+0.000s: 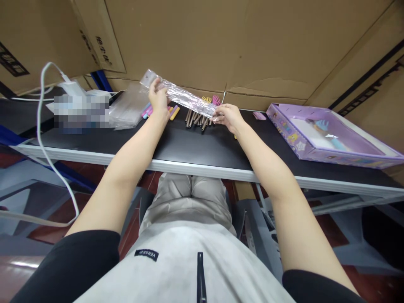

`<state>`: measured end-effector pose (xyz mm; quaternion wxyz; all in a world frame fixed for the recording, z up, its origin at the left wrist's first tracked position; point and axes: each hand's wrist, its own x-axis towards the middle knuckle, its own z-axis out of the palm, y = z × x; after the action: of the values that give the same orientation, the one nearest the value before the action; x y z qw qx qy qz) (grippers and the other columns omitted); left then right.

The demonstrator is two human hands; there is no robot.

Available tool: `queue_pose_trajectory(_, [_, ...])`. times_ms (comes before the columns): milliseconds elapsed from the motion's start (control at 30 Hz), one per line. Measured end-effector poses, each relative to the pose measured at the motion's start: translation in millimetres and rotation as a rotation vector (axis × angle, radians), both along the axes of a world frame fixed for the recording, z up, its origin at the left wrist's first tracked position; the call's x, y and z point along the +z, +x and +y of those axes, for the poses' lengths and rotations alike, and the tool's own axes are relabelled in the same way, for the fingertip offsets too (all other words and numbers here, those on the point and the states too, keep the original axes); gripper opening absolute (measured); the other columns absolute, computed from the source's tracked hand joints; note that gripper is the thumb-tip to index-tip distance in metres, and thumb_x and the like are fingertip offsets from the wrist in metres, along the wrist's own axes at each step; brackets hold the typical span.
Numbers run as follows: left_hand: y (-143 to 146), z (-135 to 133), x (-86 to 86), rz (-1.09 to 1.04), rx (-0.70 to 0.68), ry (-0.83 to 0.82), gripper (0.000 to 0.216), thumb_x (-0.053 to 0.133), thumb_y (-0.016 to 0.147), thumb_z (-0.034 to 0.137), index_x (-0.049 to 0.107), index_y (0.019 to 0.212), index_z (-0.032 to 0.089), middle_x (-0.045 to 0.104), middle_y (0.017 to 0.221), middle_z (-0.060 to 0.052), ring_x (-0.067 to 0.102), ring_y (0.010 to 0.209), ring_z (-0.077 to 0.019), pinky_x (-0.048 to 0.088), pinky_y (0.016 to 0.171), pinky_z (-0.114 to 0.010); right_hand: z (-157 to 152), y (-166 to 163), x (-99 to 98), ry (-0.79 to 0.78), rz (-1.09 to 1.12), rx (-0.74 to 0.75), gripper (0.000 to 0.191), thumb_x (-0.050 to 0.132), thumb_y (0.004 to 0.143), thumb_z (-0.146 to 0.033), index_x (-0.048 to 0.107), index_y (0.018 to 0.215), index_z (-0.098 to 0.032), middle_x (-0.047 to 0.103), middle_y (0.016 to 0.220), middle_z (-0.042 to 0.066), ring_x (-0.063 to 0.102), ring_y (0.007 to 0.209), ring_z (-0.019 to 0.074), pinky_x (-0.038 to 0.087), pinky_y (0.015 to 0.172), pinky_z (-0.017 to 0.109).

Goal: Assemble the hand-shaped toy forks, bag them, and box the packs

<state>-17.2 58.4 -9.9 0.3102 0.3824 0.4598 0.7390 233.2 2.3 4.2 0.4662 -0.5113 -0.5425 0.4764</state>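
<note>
Both hands hold a long clear plastic sleeve [179,94] stretched above the black table [202,147]. My left hand [158,101] grips its upper left end, fingers closed around it. My right hand [229,117] pinches its lower right end. Under the sleeve lies a bunch of brown sticks [197,119], with yellow and pink comb-like pieces [212,100] behind them. Several coloured pens or sticks [172,111] lie just right of my left hand.
A pile of clear plastic bags [128,110] lies at the left, beside a white charger and cable [47,122]. A purple toy box [328,136] sits at the right. Cardboard boxes [252,42] wall the back. My knees are under the table edge.
</note>
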Motion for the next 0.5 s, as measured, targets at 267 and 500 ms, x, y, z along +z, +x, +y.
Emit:
queue_pose_trajectory(267, [13, -15, 6.5, -0.184, 0.003, -0.036, 0.043, 0.070, 0.083, 0.036, 0.065, 0.125, 0.033, 0.071, 0.124, -0.004, 0.073, 0.103, -0.0234, 0.058, 0.082, -0.038, 4, 2, 0.3, -0.022, 0.046, 0.116, 0.016, 0.073, 0.090, -0.017, 0.059, 0.087, -0.022, 0.073, 0.089, 0.005, 0.072, 0.090, 0.0191, 0.063, 0.103, 0.043])
queue_pose_trajectory(500, [5, -4, 1.4, 0.116, -0.013, -0.099, 0.037, 0.067, 0.094, 0.056, 0.066, 0.111, 0.023, 0.073, 0.123, -0.006, 0.055, 0.142, -0.0281, 0.046, 0.101, -0.055, 0, 1, 2.0, -0.079, 0.105, 0.102, 0.014, 0.069, 0.092, -0.008, 0.064, 0.087, -0.020, 0.074, 0.083, 0.003, 0.073, 0.077, 0.0144, 0.064, 0.096, 0.035])
